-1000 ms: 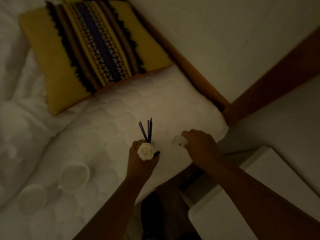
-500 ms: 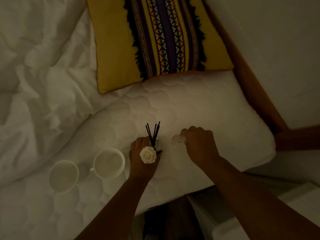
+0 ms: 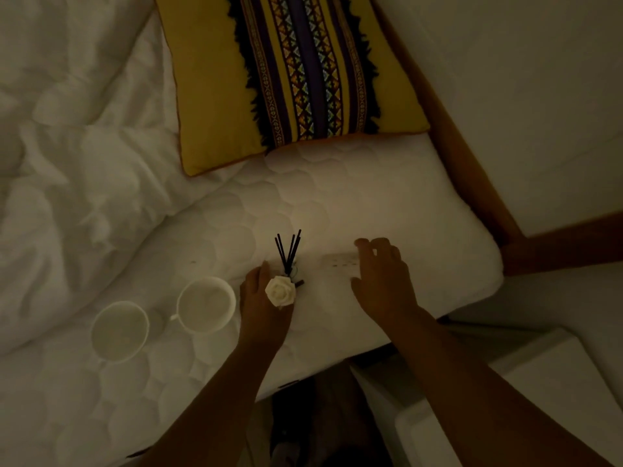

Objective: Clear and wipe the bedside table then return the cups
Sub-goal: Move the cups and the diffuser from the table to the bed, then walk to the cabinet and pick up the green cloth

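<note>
Two white cups stand on the quilted mattress (image 3: 387, 203): one (image 3: 119, 330) at the left, one (image 3: 206, 304) beside it with its handle to the left. My left hand (image 3: 261, 303) is wrapped around a reed diffuser (image 3: 288, 256) with black sticks and a white rose (image 3: 280, 291), resting it on the mattress just right of the cups. My right hand (image 3: 382, 281) hovers with fingers spread over a small pale object (image 3: 338, 262) lying on the mattress. The white bedside table (image 3: 526, 409) shows at the lower right.
A yellow cushion (image 3: 293, 79) with a patterned stripe lies at the head of the bed. A rumpled white duvet (image 3: 67, 156) fills the left. The wooden bed frame (image 3: 465, 156) runs along the right, against a pale wall. The room is dim.
My right hand has opened and let go of the small pale object, which now lies on the mattress. My left hand lowered the diffuser toward the mattress. The view swung left.
</note>
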Available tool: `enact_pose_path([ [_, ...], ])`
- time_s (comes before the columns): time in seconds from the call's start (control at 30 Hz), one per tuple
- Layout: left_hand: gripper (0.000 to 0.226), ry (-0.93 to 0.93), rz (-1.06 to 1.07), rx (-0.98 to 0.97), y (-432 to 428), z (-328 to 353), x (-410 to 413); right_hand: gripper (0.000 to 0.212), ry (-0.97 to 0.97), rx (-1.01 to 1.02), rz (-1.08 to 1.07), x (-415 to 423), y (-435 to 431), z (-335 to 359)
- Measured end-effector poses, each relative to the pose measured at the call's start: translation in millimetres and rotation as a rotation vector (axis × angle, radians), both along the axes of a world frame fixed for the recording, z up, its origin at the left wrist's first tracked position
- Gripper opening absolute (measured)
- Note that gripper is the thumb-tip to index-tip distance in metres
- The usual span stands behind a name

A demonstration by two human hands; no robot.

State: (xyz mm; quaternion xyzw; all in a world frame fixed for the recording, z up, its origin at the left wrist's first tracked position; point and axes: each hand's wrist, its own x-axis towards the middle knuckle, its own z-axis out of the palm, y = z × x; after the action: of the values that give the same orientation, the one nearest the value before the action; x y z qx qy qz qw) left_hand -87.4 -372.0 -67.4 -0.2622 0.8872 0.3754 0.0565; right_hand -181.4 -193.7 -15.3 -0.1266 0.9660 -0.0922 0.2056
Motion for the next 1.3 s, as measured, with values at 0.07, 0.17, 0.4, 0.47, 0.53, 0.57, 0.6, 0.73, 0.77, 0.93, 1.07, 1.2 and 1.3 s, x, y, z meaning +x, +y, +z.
enact_pose_path([
  [0.07,0.074,-0.079,-0.024,-0.017,-0.4,7.5,12.6,0.067,-0.048,-0.003,-0.078,12.2,9.4,14.0],
  [0.17,0.075,-0.203,-0.048,0.004,5.1,25.4,35.7,0.077,-0.09,-0.06,-0.189,35.6,23.6,36.8],
  [0.4,0.066,-0.242,-0.154,0.042,43.5,103.4,64.8,0.058,-0.163,-0.174,-0.265,106.2,69.1,106.4],
  [0.47,0.063,-0.216,-0.201,0.053,57.4,131.4,65.6,0.054,-0.185,-0.222,-0.287,124.9,80.2,125.2],
  [0.53,0.062,-0.193,-0.256,0.045,70.9,162.9,69.0,0.059,-0.214,-0.241,-0.303,145.1,93.8,145.9],
  [0.57,0.062,-0.194,-0.292,0.034,78.6,176.9,73.0,0.063,-0.237,-0.238,-0.308,156.9,100.2,155.0],
  [0.6,0.062,-0.203,-0.347,0.015,88.4,191.2,78.0,0.066,-0.268,-0.239,-0.314,168.3,107.6,164.5],
  [0.73,0.049,-0.274,-0.666,-0.126,124.1,236.8,98.8,0.066,-0.31,-0.225,-0.295,203.4,130.2,197.9],
  [0.77,0.047,-0.3,-0.721,-0.152,132.1,246.6,106.6,0.065,-0.311,-0.222,-0.299,213.3,135.0,207.7],
  [0.93,0.061,-0.327,-0.877,-0.181,155.8,290.7,146.5,0.059,-0.236,-0.175,-0.351,259.8,159.7,258.5],
  [1.07,0.048,-0.243,-0.835,-0.19,164.2,315.2,165.5,0.049,-0.164,-0.147,-0.366,285.8,175.3,274.8],
  [1.2,0.038,-0.201,-0.734,-0.256,153.5,332.4,175.1,0.052,-0.156,-0.18,-0.33,282.1,165.6,282.3],
  [1.3,0.032,-0.183,-0.657,-0.272,134.9,343.7,187.3,0.046,-0.163,-0.22,-0.247,276.1,134.6,292.3],
])
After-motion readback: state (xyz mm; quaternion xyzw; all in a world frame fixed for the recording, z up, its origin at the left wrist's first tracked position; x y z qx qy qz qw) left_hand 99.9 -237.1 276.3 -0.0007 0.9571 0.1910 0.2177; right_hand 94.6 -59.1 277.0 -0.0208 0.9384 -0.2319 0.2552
